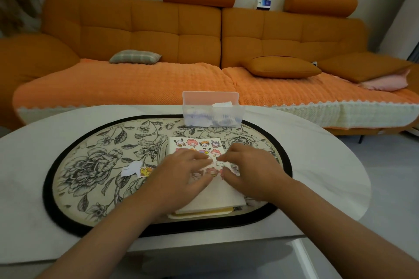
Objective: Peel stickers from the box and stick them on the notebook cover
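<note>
Box [213, 108] at table's far edge: translucent frosted plastic, smooth. Notebook [210, 197] cover: matt white paper, its stickers [195, 142] faintly glossy. Placemat [90, 165]: woven-looking cloth, floral print, black fabric rim. Table [328, 165]: smooth matt white. Sofa [136, 29]: orange textured cloth.

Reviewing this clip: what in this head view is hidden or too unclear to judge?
- Head view: the middle of the notebook cover lies under the left hand and right hand; the stickers there are only partly seen.
- Whether either hand pinches a sticker: fingertips overlap, unclear.
- Contents of the translucent box: blurred by its frosted walls.
- White scraps on the mat: too small to identify.
</note>
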`<state>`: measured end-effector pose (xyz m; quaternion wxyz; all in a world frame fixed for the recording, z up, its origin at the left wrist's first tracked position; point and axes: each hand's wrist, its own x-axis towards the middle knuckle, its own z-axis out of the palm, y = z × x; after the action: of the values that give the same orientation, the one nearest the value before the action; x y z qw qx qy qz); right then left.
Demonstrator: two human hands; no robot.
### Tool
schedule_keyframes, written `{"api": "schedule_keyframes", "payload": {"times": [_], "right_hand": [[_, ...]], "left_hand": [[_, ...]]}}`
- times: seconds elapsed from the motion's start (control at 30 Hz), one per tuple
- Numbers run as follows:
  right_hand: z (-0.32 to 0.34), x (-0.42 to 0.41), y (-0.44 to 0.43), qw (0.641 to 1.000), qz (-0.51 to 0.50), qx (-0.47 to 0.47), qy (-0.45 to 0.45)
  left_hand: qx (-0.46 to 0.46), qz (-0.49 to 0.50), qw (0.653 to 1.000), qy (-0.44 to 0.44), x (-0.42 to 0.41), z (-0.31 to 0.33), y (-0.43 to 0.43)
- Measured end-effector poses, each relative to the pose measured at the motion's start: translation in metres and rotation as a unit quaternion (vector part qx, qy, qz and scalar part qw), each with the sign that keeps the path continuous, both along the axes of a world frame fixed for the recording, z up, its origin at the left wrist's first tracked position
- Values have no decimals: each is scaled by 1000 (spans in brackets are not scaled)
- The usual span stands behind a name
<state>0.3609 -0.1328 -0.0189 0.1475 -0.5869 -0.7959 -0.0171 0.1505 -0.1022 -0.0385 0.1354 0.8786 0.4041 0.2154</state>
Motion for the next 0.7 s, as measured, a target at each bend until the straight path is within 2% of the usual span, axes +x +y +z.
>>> {"api": "schedule_keyframes", "payload": {"times": [0.13,0.3,0.5,0.7], "right_hand": [[9,-32,19,999,14,4,38],[17,-84,41,996,72,-5,58],[7,-137,56,991,133,-13,-26],[-5,-157,64,986,124,-30,-108]], "left_hand": [[-13,79,995,-61,-35,7,16],[-25,160,987,0,-89,9,31],[-43,187,979,73,-127,2,37],[-43,155,981,112,-132,-7,31]]}}
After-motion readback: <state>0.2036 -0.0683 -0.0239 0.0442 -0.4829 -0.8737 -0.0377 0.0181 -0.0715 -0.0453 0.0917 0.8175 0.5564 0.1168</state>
